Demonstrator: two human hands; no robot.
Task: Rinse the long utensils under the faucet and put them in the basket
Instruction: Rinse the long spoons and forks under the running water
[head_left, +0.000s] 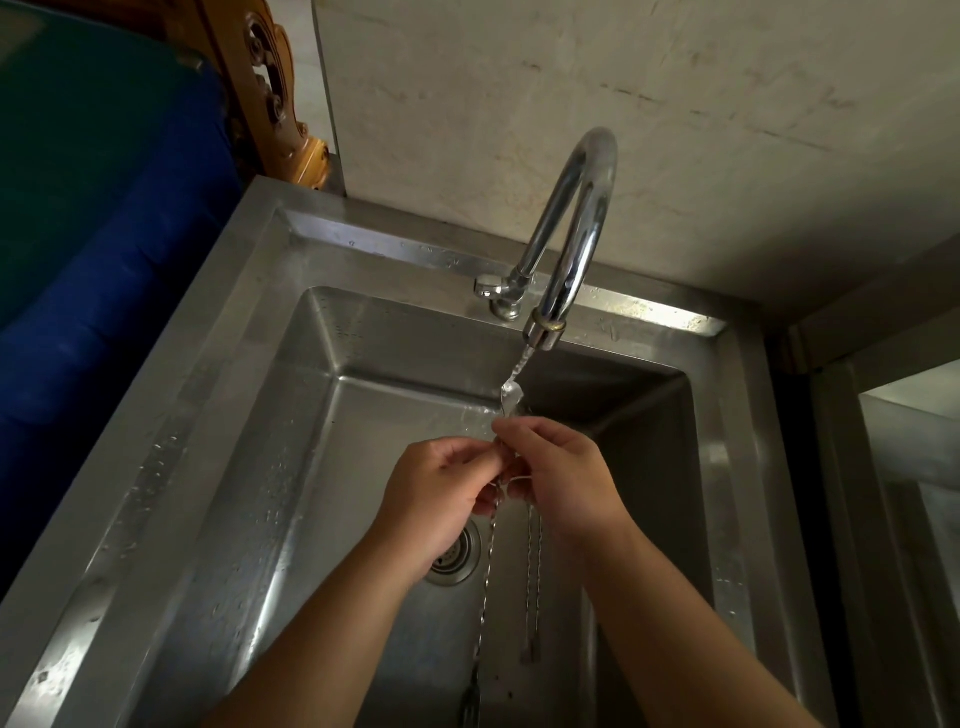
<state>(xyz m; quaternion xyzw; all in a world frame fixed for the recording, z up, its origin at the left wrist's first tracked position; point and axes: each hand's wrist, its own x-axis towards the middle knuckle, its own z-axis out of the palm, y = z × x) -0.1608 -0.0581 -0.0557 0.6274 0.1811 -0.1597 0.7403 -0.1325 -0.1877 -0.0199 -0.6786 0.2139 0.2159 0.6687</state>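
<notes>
Water runs from the chrome faucet (571, 234) onto the small bowl of a long twisted-stem metal spoon (511, 397). My left hand (441, 493) and my right hand (561, 473) both pinch this spoon just below its bowl, fingertips touching. Its stem hangs down between my wrists toward the near side of the sink, ending in a forked tip at the frame's bottom. Two more twisted-stem utensils (532, 582) lie on the sink floor below my right hand. No basket is in view.
The steel sink (218, 467) has a round drain strainer (457, 561) partly hidden under my left wrist. A blue and green container (93, 260) stands to the left. A tiled wall rises behind the faucet, and a steel counter sits at the right.
</notes>
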